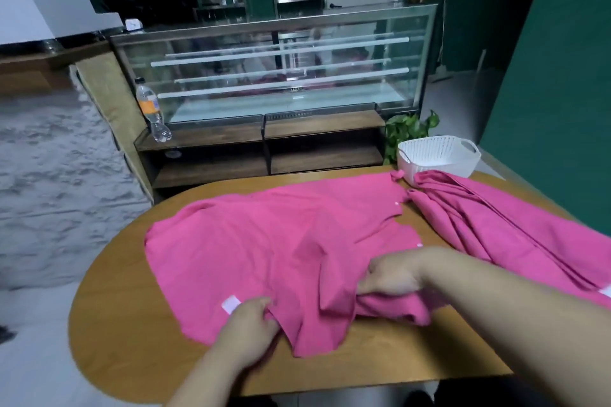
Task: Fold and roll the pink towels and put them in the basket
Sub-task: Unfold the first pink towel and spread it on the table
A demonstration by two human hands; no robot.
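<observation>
— Where is the towel, relative to the hands?

— The spread pink towel [264, 241] lies flat across the middle of the wooden table [125, 324], and both hands are at its near edge. Most of the cloth stretches away from them, toward the far side.

— What is the left hand doing?

— The left hand [246, 330] has its fingers curled into the near hem and pinches the fabric just beside a small white label [230, 304]. The cloth ridges up from that pinch.

— And the right?

— The right hand [393, 274] sits further right and a little further in. Its fingers are curled round a bunched fold of the same towel, and the gathered cloth heaps under and in front of the palm – how tightly it grips I cannot tell.

— Any other towels?

— A second pink towel [496, 225] lies rumpled in long folds on the right of the table, just beside the first one and touched by neither hand. Its far end touches the white basket [439, 155], which stands at the table's far right edge, well apart from both hands, with no towel visible in it.

— Behind the table?

— A glass display case [281, 69], with a plastic bottle [152, 109] standing on its wooden ledge.
</observation>
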